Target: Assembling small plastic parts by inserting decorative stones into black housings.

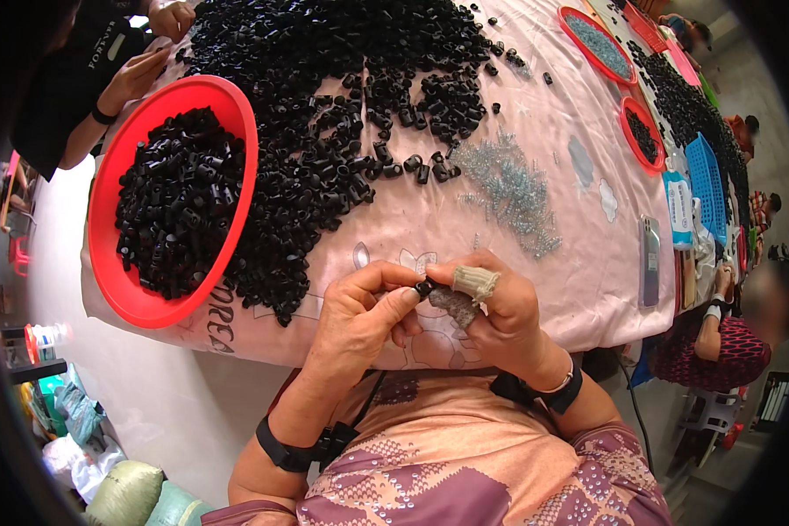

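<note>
A small black piece [424, 287] sits above the pink cloth [579, 285], pinched by the left hand's [359, 309] thumb and forefinger; the right hand's [502, 302] partly covered fingers grip it from three o'clock. Springs [510, 200] lie toward one o'clock, heaped black parts [324, 118] eleven, a red basin [250, 175] ten.

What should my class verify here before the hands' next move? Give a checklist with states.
1. Left hand pinching a small black piece: ok.
2. Right hand beside it, pale finger cover on: ok.
3. Small silvery pieces on the pink cloth: ok.
4. All other black pieces inside the red basin: not ok; many lie loose.
5. Anything fitted inside the pinched piece: cannot tell, too small.
</note>
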The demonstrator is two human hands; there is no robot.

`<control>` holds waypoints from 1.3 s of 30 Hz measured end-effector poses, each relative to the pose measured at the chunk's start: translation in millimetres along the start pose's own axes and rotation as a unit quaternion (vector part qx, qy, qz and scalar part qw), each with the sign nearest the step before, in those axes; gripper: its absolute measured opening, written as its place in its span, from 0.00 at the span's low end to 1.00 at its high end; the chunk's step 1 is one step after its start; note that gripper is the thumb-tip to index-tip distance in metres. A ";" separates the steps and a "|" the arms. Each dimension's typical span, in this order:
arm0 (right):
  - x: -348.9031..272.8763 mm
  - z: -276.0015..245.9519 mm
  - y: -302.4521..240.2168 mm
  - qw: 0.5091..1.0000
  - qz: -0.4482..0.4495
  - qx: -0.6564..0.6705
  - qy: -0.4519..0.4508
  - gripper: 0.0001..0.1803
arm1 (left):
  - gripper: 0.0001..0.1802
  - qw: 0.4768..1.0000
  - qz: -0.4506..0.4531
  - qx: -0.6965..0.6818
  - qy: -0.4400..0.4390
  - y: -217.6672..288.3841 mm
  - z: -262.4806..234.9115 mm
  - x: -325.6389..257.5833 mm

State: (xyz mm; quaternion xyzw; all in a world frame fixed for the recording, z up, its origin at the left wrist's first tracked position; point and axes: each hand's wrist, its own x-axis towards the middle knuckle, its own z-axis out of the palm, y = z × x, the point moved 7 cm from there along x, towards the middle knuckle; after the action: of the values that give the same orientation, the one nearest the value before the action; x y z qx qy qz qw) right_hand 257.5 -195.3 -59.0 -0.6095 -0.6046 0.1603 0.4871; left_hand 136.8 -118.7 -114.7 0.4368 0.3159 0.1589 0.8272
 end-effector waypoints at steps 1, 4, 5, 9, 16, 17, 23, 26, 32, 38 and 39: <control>-1.4 -0.3 6.5 0.999 0.039 0.036 0.001 0.21 | 0.07 1.000 -0.001 0.000 0.000 -0.7 -0.4 0.2; -6.1 -1.4 19.9 0.987 0.110 0.116 0.020 0.20 | 0.07 1.000 0.005 0.014 -0.011 -1.2 -0.6 1.0; -7.9 -2.1 25.6 0.976 0.142 0.162 0.037 0.20 | 0.07 1.000 0.006 0.012 -0.015 -1.6 -0.8 1.4; -2.5 -4.9 15.9 0.991 0.087 0.101 0.033 0.20 | 0.08 1.000 0.007 0.017 -0.010 -1.2 -0.6 1.8; 1.0 0.1 -3.9 0.999 -0.015 -0.048 -0.003 0.23 | 0.07 0.999 0.014 0.030 0.002 4.1 2.1 0.3; 0.6 0.2 -4.5 0.998 -0.018 -0.054 -0.004 0.23 | 0.07 0.999 0.013 0.038 0.009 3.7 1.8 0.2; 2.0 1.3 -8.7 0.996 -0.044 -0.074 -0.019 0.22 | 0.06 0.998 0.010 0.045 0.031 3.5 3.4 -0.5; 1.0 3.0 -5.4 0.995 -0.048 -0.081 -0.025 0.22 | 0.06 0.998 0.027 0.054 0.033 0.6 4.3 0.4; -0.2 6.1 0.3 0.998 -0.013 -0.054 -0.007 0.22 | 0.06 0.996 0.039 0.057 0.048 2.5 3.8 -0.7; 1.7 5.8 9.2 0.998 0.031 0.045 -0.011 0.19 | 0.06 0.999 0.017 0.028 0.039 -0.1 1.2 -0.8; 1.1 7.0 11.6 0.998 0.031 0.044 -0.011 0.19 | 0.06 0.999 0.012 0.022 0.035 -1.1 1.1 -0.8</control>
State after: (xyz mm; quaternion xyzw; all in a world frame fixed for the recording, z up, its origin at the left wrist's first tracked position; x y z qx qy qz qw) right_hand 259.0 -189.2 -71.1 -0.6040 -0.5833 0.2087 0.5014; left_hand 136.9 -120.4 -114.8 0.4528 0.3428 0.1772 0.8037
